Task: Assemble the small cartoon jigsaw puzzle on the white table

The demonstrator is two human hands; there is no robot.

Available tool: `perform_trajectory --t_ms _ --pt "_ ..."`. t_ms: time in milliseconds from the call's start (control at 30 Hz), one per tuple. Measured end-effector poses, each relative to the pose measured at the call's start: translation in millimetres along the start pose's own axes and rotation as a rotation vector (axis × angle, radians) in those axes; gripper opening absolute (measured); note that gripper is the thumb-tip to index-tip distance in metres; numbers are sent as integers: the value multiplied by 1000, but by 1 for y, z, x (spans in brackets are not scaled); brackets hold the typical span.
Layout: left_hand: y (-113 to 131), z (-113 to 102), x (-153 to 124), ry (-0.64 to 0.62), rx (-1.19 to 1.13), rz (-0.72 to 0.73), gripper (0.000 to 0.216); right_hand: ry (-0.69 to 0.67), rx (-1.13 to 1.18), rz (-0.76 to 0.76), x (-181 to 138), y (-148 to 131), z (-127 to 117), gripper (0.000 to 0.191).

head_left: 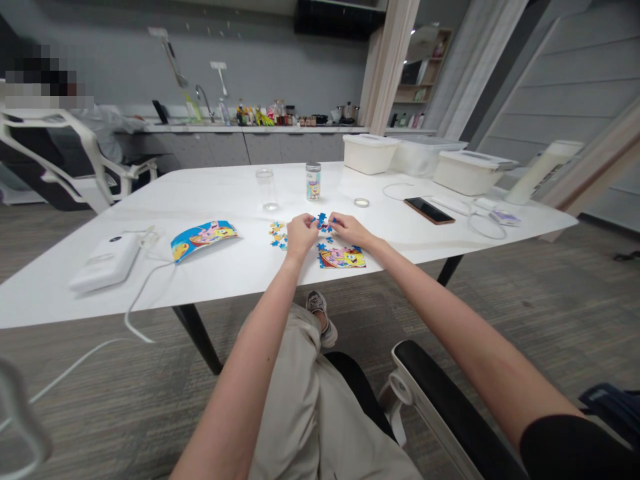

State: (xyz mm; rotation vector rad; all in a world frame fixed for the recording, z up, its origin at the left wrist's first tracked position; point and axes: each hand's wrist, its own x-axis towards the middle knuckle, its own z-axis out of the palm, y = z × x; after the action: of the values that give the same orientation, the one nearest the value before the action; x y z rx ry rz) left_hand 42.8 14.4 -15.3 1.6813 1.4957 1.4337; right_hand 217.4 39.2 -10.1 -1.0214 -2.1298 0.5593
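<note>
My left hand (pixel 301 233) and my right hand (pixel 349 230) meet over the white table (pixel 225 267), both pinching small blue puzzle pieces (pixel 323 221) held between the fingertips. Just below the right hand lies a partly joined cartoon puzzle section (pixel 342 257). Loose yellow and blue pieces (pixel 277 235) lie to the left of my left hand. A printed cartoon picture sheet (pixel 203 239) lies further left on the table.
A small puzzle jar (pixel 313 181), a clear glass (pixel 267 189) and a round lid (pixel 361 202) stand behind my hands. A phone (pixel 429 210), cables and white plastic boxes (pixel 370 153) are at right; a white device (pixel 106 261) with cord at left. A person sits far left.
</note>
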Motion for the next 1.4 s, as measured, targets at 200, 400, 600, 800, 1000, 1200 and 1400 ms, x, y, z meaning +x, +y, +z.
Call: perform_trajectory --t_ms 200,400,600,800,1000,1200,1400 --pt "-9 1 5 -42 -298 -51 22 -56 143 -11 25 9 2 28" --pt "-13 0 7 8 -386 -70 34 -61 359 52 25 12 2 44" --pt "-15 -1 7 14 -339 -52 33 -31 351 72 25 9 5 36" --pt "-13 -2 5 -35 -432 -97 34 39 163 -34 24 8 8 32" --pt "-12 -2 5 -45 -343 -53 24 16 134 -45 23 5 11 34" --pt "-11 -4 3 75 92 73 5 0 34 -33 19 12 3 20" --pt "-12 -6 -3 57 344 80 24 -84 -9 -27 12 14 -2 16"
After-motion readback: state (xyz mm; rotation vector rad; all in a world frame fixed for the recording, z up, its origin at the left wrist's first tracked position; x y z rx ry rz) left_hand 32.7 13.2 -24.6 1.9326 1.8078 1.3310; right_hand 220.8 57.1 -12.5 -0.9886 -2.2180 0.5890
